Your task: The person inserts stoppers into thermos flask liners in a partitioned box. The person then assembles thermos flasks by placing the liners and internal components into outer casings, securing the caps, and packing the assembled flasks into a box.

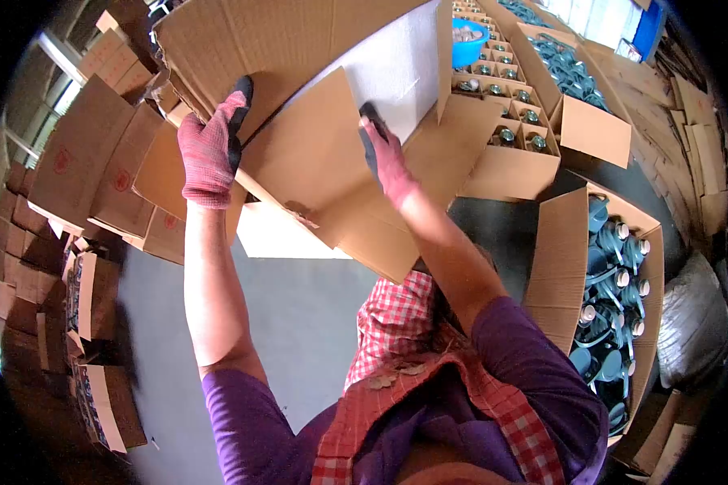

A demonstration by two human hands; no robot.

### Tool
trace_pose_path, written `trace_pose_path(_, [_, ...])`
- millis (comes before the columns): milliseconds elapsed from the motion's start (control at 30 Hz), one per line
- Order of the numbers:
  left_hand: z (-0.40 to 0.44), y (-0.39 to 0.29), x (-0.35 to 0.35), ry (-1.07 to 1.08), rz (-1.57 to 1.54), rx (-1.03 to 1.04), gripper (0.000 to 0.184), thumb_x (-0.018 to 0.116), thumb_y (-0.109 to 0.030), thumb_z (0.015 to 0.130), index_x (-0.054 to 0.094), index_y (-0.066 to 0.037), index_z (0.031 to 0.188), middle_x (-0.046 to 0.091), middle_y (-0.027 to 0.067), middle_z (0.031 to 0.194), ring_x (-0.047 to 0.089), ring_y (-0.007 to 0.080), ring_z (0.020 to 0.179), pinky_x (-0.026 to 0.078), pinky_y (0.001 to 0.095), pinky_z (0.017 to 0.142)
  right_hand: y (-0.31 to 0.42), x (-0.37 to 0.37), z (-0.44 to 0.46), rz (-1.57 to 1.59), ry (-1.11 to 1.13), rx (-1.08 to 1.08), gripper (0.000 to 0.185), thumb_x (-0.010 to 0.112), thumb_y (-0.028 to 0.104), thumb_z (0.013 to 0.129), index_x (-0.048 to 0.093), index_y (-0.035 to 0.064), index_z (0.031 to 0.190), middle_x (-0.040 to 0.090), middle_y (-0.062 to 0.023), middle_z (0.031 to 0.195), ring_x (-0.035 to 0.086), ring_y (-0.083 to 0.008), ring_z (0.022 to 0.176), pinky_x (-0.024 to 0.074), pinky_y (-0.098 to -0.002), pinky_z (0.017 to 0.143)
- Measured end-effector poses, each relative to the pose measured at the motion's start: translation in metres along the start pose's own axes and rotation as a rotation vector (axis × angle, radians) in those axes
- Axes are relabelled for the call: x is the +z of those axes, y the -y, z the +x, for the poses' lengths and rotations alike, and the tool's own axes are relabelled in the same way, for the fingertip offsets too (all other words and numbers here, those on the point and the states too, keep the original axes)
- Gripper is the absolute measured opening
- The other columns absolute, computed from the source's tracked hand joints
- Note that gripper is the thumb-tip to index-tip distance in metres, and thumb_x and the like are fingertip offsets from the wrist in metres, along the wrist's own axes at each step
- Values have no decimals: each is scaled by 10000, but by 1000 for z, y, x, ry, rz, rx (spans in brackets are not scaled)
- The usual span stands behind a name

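A large cardboard box (299, 36) with spread flaps and a pale inner wall is tilted in front of me. My left hand (210, 149), in a pink and black glove, is closed round its left edge, thumb pointing up. My right hand (387, 158), gloved the same way, is at the right side of the inner flap (311, 145). Its fingers are pressed together against that flap's edge, and part of its grip is hidden. A lower flap (388, 242) hangs toward my checked apron (388, 323).
On the right, a carton (554, 242) holds several blue-green bottles (611, 283). Behind are a divided carton (510, 174) of glass jars, a blue bowl (465, 48) and a carton of blue-green parts (566, 65). Cardboard cartons (97, 162) line the left, above grey floor (299, 307).
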State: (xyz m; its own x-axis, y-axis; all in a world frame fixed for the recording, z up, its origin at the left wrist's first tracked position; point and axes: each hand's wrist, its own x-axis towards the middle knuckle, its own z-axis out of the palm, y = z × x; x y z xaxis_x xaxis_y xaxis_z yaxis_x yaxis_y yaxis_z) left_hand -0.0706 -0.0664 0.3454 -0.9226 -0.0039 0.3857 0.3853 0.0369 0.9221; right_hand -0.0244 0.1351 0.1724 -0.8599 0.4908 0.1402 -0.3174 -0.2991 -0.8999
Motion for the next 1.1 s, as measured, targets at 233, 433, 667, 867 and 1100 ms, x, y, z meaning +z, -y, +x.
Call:
trace_pose_path(233, [24,-2,15,121,-117,47,421,740,-315,775,582,51,912,613,57,842,557,121,708,443,230,631,77,1,-92,-452,630,-357,550,628,369,851,490,46,1275,576,-84,1178,541,-153,1054,438,-302,908])
trace_pose_path(433, [17,-7,43,216,72,-2,366,615,-234,879,591,70,1083,623,91,1055,579,146,931,453,277,839,150,28,-7,-926,191,-489,431,603,424,822,598,105,1111,662,-170,948,626,-342,895,485,-408,804])
trace_pose_path(667, [38,2,43,444,-22,-7,383,496,-161,921,514,42,1245,542,106,1263,519,203,1135,396,338,994,154,-6,17,-1014,173,-621,559,500,556,833,565,110,1164,631,-215,1030,602,-366,990,448,-442,894])
trace_pose_path(867, [162,115,23,420,176,164,444,595,-211,898,516,48,1249,540,126,1254,521,207,1103,395,323,973,239,-104,-98,-1204,50,-91,570,657,492,733,611,-30,956,625,-247,994,586,-383,1002,452,-454,875])
trace_pose_path(1100, [71,71,144,372,545,158,601,657,-400,838,555,71,1197,604,167,1167,567,233,1038,430,319,938,194,-327,-308,-631,-508,-192,197,695,109,747,614,35,910,613,-19,795,563,-94,791,464,-251,736])
